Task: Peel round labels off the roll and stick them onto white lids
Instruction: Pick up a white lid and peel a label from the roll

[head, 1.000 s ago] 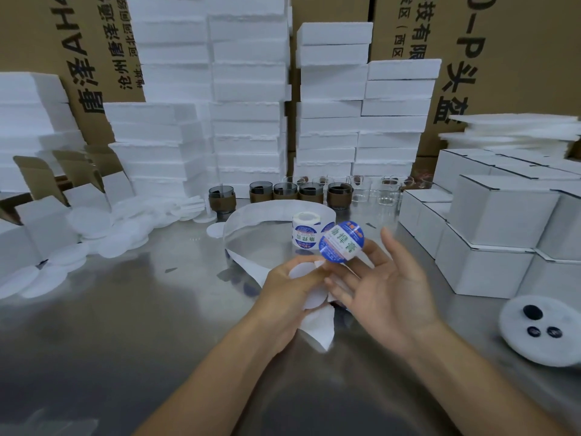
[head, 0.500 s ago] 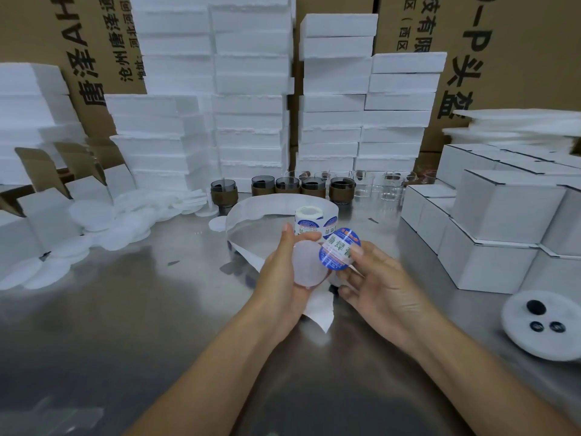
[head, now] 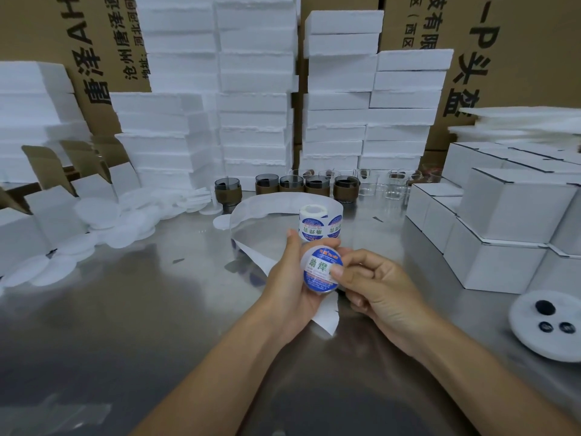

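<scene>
My left hand [head: 290, 278] grips a round white lid upright above the metal table, and the lid is almost wholly hidden behind a round blue and white label [head: 319, 267] lying on its face. My right hand [head: 375, 286] presses its thumb on the label's right side, with its fingers curled behind the lid. The label roll [head: 316, 223] stands on the table just beyond my hands. A long strip of empty white backing paper [head: 283, 204] loops round the roll and trails under my hands. Several loose white lids [head: 97, 210] lie heaped at the left.
Small dark glass jars [head: 228, 190] and clear jars [head: 394, 187] line the back of the table [head: 141, 309]. White foam blocks [head: 257, 99] are stacked behind them. White cartons [head: 515, 212] stand at the right, folded cartons at the left. A white disc with black dots [head: 547, 325] lies front right.
My right hand has brought the label from the air above the lid down onto the lid's face. My left hand has turned the lid upright toward me.
</scene>
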`<move>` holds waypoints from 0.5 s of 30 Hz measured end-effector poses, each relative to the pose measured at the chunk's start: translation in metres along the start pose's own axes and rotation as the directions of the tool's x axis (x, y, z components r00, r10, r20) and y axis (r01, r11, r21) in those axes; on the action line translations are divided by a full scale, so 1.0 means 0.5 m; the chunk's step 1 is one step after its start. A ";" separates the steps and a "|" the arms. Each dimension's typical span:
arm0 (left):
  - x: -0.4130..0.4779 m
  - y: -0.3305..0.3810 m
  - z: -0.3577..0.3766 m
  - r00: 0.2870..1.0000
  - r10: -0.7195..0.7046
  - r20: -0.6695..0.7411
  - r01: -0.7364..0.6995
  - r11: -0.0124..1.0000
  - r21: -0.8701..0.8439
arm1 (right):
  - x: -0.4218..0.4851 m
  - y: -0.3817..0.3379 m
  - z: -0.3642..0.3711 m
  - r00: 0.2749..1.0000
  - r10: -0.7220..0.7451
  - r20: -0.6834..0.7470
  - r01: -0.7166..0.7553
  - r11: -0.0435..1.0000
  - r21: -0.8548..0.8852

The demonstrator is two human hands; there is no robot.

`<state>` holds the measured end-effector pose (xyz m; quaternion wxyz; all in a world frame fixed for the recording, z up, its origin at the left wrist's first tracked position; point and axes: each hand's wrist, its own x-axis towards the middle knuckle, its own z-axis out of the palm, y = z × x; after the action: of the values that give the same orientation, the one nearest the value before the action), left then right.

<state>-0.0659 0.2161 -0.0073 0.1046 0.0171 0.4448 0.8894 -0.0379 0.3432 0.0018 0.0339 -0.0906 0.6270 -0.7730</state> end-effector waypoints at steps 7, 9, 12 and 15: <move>0.001 0.002 0.000 0.999 -0.032 -0.006 0.032 0.998 0.055 | 0.004 0.002 -0.003 0.994 0.012 -0.108 -0.017 0.999 -0.048; -0.001 0.003 0.001 0.999 -0.039 -0.002 0.039 0.998 0.057 | 0.005 0.004 -0.005 0.993 0.016 -0.118 -0.021 0.999 -0.048; -0.004 0.003 0.003 0.999 -0.044 0.007 0.043 0.998 0.054 | 0.005 0.005 -0.007 0.991 0.018 -0.134 -0.023 0.999 -0.038; -0.006 0.004 0.004 0.999 -0.041 0.002 0.040 0.996 0.076 | 0.005 0.004 -0.004 0.989 0.014 -0.148 -0.019 0.999 -0.027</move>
<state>-0.0632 0.2161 -0.0045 0.1227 0.0137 0.4783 0.8695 -0.0407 0.3444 -0.0005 -0.0074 -0.0286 0.6395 -0.7682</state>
